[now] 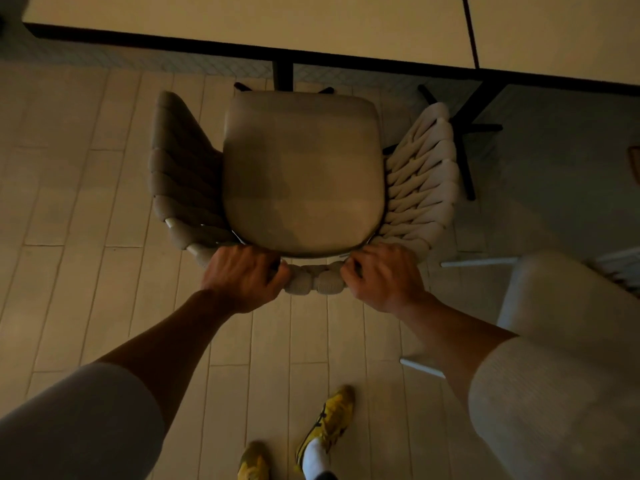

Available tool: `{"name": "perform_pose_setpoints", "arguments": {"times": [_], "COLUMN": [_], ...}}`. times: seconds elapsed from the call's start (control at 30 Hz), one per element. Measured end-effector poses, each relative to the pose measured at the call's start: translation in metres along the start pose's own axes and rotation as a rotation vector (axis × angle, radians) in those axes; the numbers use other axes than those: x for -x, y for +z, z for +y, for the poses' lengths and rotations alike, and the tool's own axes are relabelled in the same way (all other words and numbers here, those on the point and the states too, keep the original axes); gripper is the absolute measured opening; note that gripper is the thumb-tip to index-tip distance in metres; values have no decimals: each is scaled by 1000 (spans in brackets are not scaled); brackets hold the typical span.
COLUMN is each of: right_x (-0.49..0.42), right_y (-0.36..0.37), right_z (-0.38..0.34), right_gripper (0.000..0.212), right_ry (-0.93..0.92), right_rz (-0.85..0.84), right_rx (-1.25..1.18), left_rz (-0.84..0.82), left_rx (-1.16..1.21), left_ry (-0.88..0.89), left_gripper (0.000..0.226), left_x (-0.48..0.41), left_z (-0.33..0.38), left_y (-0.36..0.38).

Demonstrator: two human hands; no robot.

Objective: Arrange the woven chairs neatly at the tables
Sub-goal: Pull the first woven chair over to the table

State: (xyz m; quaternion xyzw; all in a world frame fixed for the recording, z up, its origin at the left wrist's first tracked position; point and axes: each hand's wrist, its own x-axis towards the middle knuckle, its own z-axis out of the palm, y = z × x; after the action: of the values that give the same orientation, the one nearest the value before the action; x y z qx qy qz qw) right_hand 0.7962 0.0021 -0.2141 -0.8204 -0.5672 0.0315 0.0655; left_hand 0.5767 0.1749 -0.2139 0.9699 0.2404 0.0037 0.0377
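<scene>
The left grip (242,275) curls over the back rail of the beige woven-rope chair (304,174) with a smooth padded seat, fingers wrapped round the braided weave just left of the rail's middle. Ahead of both grips the chair faces the pale table (242,26) with the dark edge. Its seat front is near the black table leg (282,76) and short of the table's edge. The right grip (384,278) clasps the same rail just right of the middle, fingers curled round the weave. Right of that grip stands a second pale chair (561,296) — near but apart, partly hidden behind a light sleeve (540,403).
</scene>
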Motion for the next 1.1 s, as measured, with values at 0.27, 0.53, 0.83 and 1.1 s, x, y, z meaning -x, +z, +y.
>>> {"name": "perform_pose_setpoints", "arguments": {"times": [0.27, 0.53, 0.83, 1.1], "right_x": [-16, -39, -48, -45], "right_y": [-1, -6, -6, -7], "right_z": [44, 88, 91, 78], "right_gripper": [36, 30, 34, 40], "right_ry": [-25, -41, 23, 124], "right_rz": [-39, -8, 30, -40], "right_rx": [-33, -33, -9, -4], "left_rz": [-23, 18, 6, -6], "left_rx": [28, 65, 23, 40], "left_ry": [-59, -80, -51, -2], "left_gripper": [52, 48, 51, 49], "left_x": [-26, -67, -86, -93], "left_z": [27, 49, 43, 37], "left_y": [3, 0, 0, -9]}}
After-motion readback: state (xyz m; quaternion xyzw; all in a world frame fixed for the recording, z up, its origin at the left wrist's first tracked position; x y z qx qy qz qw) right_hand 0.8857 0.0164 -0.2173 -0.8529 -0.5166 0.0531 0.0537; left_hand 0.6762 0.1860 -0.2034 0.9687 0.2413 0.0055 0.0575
